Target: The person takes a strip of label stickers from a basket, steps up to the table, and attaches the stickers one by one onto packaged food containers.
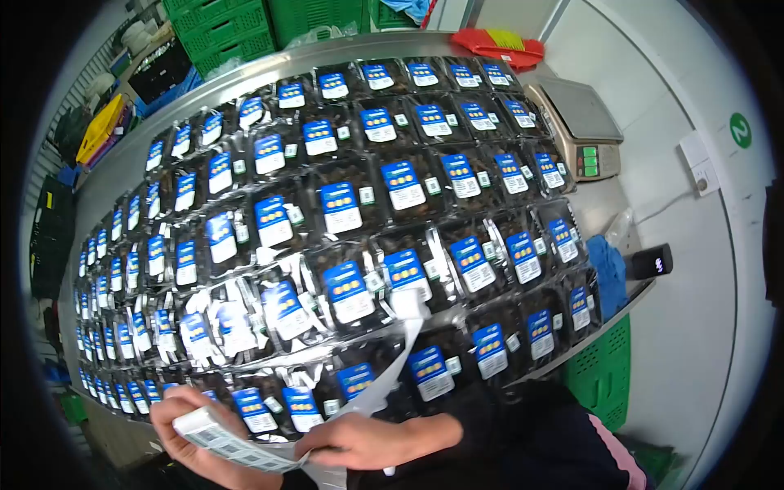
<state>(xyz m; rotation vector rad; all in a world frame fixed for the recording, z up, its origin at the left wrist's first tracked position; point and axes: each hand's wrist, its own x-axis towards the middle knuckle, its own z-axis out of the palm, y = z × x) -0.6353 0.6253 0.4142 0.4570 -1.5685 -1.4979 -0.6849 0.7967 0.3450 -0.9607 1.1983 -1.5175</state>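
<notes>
My left hand [192, 459] is wrapped round a roll of small printed labels [233, 445] at the bottom of the view. Beside it, my right hand [359, 441] has its fingers pinched together at the end of the label strip. A pale backing strip [384, 382] runs up from near my right hand and curls over the packs. Close in front of both hands lie film-wrapped black trays [257, 410] with dark contents. Each shows a blue and white label, and many also carry a small white and green sticker.
Rows of these packs cover the metal table [322, 51]. At the right are a weighing scale [581, 114], blue gloves or cloth [606, 269] and a black device with a lit display [651, 262]. Green crates [220, 33] stand behind; another green crate [600, 371] is below right.
</notes>
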